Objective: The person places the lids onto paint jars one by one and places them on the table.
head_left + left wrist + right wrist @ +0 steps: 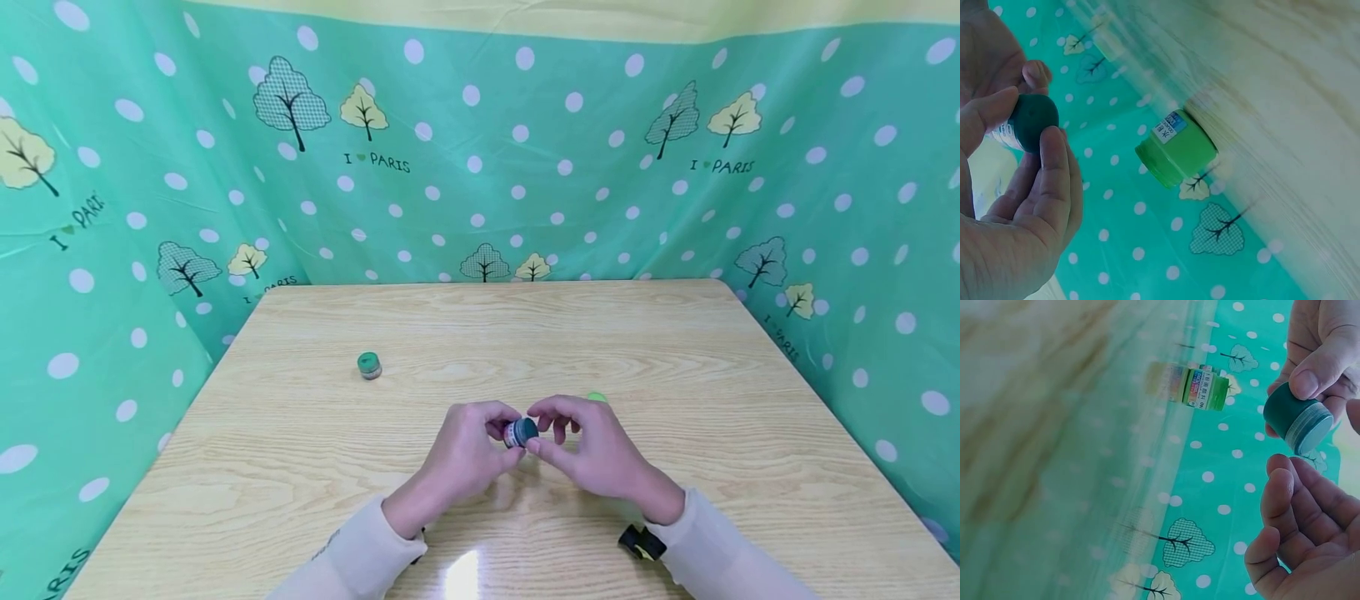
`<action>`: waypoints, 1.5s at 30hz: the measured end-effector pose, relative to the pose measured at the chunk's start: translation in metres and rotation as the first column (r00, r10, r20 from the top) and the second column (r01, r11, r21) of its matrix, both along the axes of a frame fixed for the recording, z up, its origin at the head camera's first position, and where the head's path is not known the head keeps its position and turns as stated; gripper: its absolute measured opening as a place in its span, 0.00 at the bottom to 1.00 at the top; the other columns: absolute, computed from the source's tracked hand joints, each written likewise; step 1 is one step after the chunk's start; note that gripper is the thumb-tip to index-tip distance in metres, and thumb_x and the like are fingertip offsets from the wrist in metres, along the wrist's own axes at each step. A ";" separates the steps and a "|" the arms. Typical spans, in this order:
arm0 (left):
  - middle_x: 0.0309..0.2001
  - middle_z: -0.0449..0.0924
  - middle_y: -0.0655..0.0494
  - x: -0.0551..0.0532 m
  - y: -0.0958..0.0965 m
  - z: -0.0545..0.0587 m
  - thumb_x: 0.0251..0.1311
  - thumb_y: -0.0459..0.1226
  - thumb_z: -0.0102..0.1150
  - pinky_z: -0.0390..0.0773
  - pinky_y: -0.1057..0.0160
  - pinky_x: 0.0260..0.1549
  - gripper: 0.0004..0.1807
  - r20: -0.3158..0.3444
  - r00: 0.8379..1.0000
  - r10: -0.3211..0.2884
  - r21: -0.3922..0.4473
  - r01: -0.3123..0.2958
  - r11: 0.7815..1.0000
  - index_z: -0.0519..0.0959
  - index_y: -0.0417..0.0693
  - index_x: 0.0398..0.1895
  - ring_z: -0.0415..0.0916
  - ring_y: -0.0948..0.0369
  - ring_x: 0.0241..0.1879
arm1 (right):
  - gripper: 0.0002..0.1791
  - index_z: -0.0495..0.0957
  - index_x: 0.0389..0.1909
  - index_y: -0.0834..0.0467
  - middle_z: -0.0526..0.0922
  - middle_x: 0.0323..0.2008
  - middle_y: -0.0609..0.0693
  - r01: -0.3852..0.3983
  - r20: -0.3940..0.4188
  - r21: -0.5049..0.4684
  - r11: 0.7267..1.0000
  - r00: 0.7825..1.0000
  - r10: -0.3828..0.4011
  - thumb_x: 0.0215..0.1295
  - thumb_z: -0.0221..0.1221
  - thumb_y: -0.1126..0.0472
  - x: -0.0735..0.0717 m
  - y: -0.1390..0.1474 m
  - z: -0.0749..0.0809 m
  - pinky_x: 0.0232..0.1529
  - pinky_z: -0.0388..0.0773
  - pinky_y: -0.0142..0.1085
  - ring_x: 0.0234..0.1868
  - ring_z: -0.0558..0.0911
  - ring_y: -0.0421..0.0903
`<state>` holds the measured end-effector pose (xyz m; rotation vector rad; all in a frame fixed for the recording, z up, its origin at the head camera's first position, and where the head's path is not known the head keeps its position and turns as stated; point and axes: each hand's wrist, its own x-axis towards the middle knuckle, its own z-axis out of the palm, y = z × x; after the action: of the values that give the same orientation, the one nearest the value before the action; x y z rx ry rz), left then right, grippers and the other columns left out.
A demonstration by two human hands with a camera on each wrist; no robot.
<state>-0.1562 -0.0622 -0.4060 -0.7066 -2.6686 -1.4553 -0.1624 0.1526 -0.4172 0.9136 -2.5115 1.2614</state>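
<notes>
A small dark teal paint jar (522,432) is tilted above the table. My left hand (472,450) grips it between thumb and fingers, with the lid end turned to the right. Close beside that end is my right hand (588,446), its fingers loosely bent and apart. In the right wrist view a gap shows between the right fingertips (1280,478) and the teal jar (1297,419). A light green paint jar (1179,150) with a label stands beyond the hands; in the head view the right hand mostly hides it.
Farther back on the left of the wood-grain table (300,433) stands another small jar with a green lid (369,365). A green polka-dot cloth (517,167) hangs behind and along both sides of the table.
</notes>
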 end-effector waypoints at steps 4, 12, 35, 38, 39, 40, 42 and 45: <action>0.34 0.87 0.58 -0.001 -0.001 0.001 0.51 0.30 0.76 0.86 0.57 0.39 0.13 0.006 1.000 0.017 0.001 -0.017 1.000 0.87 0.42 0.42 0.82 0.66 0.33 | 0.15 0.84 0.48 0.58 0.84 0.34 0.38 0.012 -0.008 -0.018 1.000 1.000 -0.012 0.63 0.71 0.57 0.000 0.001 0.000 0.28 0.78 0.43 0.28 0.78 0.39; 0.36 0.87 0.59 -0.002 -0.005 0.003 0.53 0.32 0.76 0.86 0.58 0.39 0.13 0.026 0.998 0.053 0.003 -0.053 0.999 0.87 0.45 0.42 0.82 0.65 0.35 | 0.13 0.85 0.48 0.58 0.84 0.35 0.36 0.039 -0.022 -0.005 0.999 0.999 -0.039 0.66 0.68 0.58 -0.001 0.001 0.001 0.33 0.77 0.42 0.32 0.78 0.35; 0.33 0.84 0.62 -0.017 -0.027 0.013 0.48 0.32 0.80 0.84 0.60 0.36 0.14 -0.066 0.980 0.190 0.024 -0.189 0.982 0.88 0.51 0.39 0.82 0.57 0.34 | 0.17 0.84 0.52 0.54 0.85 0.46 0.40 0.098 -0.073 0.108 0.989 0.993 -0.090 0.66 0.68 0.52 0.003 0.009 0.002 0.44 0.79 0.46 0.43 0.82 0.46; 0.35 0.83 0.63 -0.019 -0.031 0.014 0.48 0.33 0.81 0.82 0.63 0.34 0.15 -0.076 0.974 0.213 -0.001 -0.213 0.977 0.88 0.52 0.40 0.81 0.57 0.34 | 0.17 0.83 0.52 0.53 0.85 0.46 0.40 0.106 -0.075 0.122 0.987 0.992 -0.097 0.66 0.68 0.51 0.002 0.010 0.001 0.45 0.79 0.47 0.43 0.82 0.47; 0.35 0.83 0.63 -0.020 -0.032 0.014 0.48 0.34 0.81 0.81 0.63 0.34 0.16 -0.076 0.973 0.218 -0.010 -0.219 0.976 0.88 0.52 0.41 0.80 0.57 0.34 | 0.17 0.83 0.53 0.53 0.85 0.47 0.40 0.108 -0.076 0.126 0.986 0.992 -0.099 0.66 0.68 0.51 0.002 0.010 0.000 0.45 0.79 0.47 0.43 0.82 0.47; 0.36 0.83 0.63 -0.021 -0.033 0.014 0.48 0.34 0.81 0.80 0.63 0.34 0.16 -0.079 0.972 0.222 -0.017 -0.224 0.974 0.88 0.52 0.41 0.79 0.57 0.34 | 0.17 0.83 0.53 0.53 0.85 0.47 0.40 0.111 -0.078 0.129 0.985 0.992 -0.101 0.66 0.68 0.51 0.002 0.011 0.000 0.45 0.79 0.48 0.43 0.82 0.47; 0.36 0.82 0.63 -0.023 -0.036 0.014 0.47 0.34 0.81 0.79 0.64 0.33 0.16 -0.084 0.969 0.234 -0.030 -0.237 0.971 0.88 0.52 0.41 0.76 0.57 0.33 | 0.18 0.83 0.53 0.53 0.85 0.47 0.40 0.116 -0.081 0.133 0.984 0.991 -0.106 0.66 0.68 0.50 0.002 0.012 -0.001 0.45 0.80 0.49 0.44 0.82 0.46; 0.35 0.82 0.62 -0.027 -0.040 0.015 0.47 0.34 0.81 0.75 0.63 0.33 0.16 -0.094 0.963 0.252 -0.043 -0.257 0.966 0.89 0.52 0.40 0.73 0.58 0.33 | 0.18 0.84 0.53 0.53 0.85 0.47 0.41 0.121 -0.086 0.137 0.983 0.990 -0.110 0.66 0.68 0.50 0.002 0.013 -0.001 0.44 0.80 0.49 0.44 0.82 0.47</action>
<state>-0.1829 -0.1022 -0.3914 -0.3994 -2.6231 -1.2614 -0.1604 0.1653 -0.4182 0.8149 -2.5780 1.0042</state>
